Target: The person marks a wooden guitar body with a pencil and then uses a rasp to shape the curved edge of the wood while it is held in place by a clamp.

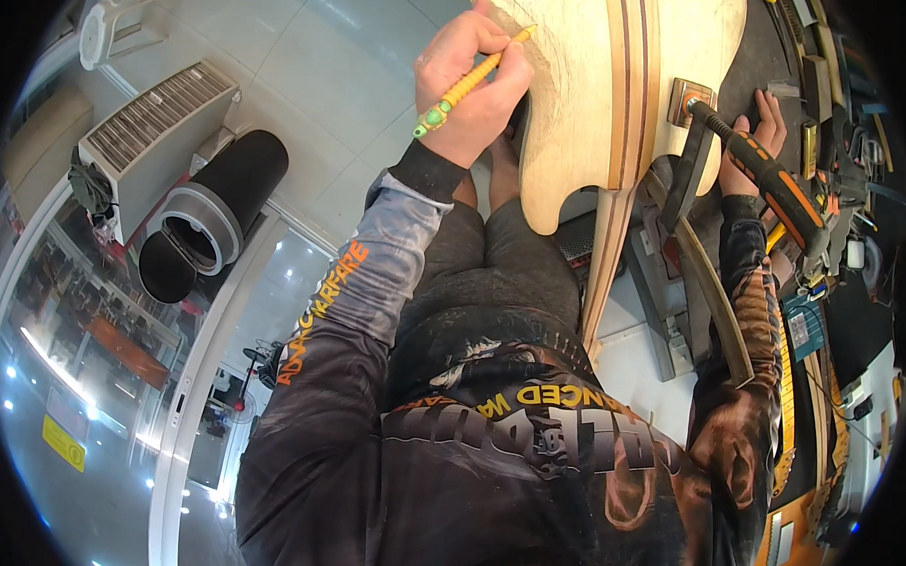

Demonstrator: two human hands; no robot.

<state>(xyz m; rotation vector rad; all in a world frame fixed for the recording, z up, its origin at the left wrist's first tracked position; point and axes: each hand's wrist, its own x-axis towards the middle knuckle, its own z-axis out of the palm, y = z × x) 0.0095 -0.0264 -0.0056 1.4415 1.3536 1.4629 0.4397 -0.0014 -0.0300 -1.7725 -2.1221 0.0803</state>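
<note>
My left hand (467,96) is closed round a yellow pencil (477,74) with a green ornament on its end. The pencil's tip is at the edge of a pale wooden guitar body (569,97); whether it touches the wood I cannot tell. Dark stripes run down the body's middle into a long striped neck (608,258) that points toward my lap. A bar clamp with an orange and black handle (774,184) presses a small wooden pad (691,100) onto the body. Beyond the clamp, my right hand (763,134) lies with fingers apart on the dark bench top, holding nothing visible.
Tools and wood pieces crowd the bench (770,75) along the right. A curved wooden strip (717,302) juts out near my right forearm. On the left stand a black bin (232,185), a white slatted appliance (164,133) and a white stool (103,31), beside a glass door.
</note>
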